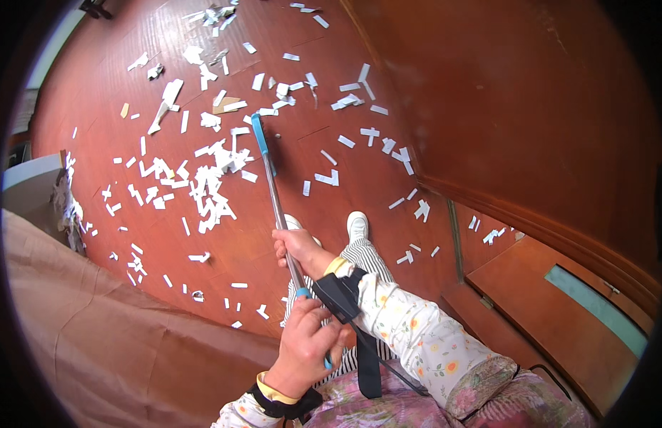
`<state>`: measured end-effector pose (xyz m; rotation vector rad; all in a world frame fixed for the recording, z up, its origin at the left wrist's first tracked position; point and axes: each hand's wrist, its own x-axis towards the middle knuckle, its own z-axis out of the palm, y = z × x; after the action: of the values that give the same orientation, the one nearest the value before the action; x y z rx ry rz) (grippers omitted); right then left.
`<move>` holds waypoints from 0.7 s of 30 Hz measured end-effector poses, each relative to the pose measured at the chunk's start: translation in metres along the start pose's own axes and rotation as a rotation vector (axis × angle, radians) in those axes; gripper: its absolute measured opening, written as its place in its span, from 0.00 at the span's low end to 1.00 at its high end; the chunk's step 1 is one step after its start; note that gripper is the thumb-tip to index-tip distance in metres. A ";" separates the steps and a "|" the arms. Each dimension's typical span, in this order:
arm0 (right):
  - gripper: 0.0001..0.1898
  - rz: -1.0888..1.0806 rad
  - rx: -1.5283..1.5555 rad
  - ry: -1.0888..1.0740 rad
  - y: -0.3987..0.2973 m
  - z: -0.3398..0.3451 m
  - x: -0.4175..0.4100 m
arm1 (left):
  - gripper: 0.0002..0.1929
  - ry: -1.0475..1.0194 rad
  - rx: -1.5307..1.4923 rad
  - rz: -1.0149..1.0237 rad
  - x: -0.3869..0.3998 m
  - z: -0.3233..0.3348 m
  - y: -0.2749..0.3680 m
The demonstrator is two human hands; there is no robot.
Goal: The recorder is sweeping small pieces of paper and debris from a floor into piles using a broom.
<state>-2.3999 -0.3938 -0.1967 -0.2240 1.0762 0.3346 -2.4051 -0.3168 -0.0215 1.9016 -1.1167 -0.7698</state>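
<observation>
Both my hands grip a broom with a metal handle (pixel 276 193) and a blue head (pixel 260 135). My left hand (pixel 305 342) is closed around the blue top end of the handle, close to my body. Further down the shaft, my right hand (pixel 300 249) is wrapped around the metal. The broom head rests among scattered white paper strips (pixel 210 184), with a dense pile just left of it. Dark bristles show only partly along the head's right side. A piece of brown cardboard (pixel 228 105) lies to the left of the head's far end.
Paper bits are strewn across the reddish wooden floor (pixel 309 139). A brown cloth-like cover (pixel 122 342) fills the lower left. On the right stand a large brown wooden panel (pixel 523 96) and a door with a glass strip (pixel 593 310). My white shoes (pixel 358 227) are below the handle.
</observation>
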 end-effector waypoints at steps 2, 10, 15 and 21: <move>0.09 -0.004 0.023 0.018 0.006 0.012 -0.006 | 0.06 -0.018 -0.038 0.025 -0.005 -0.016 -0.001; 0.09 -0.128 0.236 0.206 0.012 -0.013 -0.039 | 0.06 -0.058 -0.190 -0.062 -0.012 -0.048 -0.034; 0.15 -0.033 0.341 0.355 0.000 -0.021 -0.020 | 0.03 0.020 -0.388 -0.182 -0.002 -0.035 -0.064; 0.12 0.031 0.297 0.172 0.030 0.050 0.019 | 0.04 0.155 -0.271 -0.226 -0.023 -0.093 -0.076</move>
<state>-2.3616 -0.3460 -0.1910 0.0299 1.2845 0.1817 -2.3084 -0.2433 -0.0370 1.8371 -0.6730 -0.8353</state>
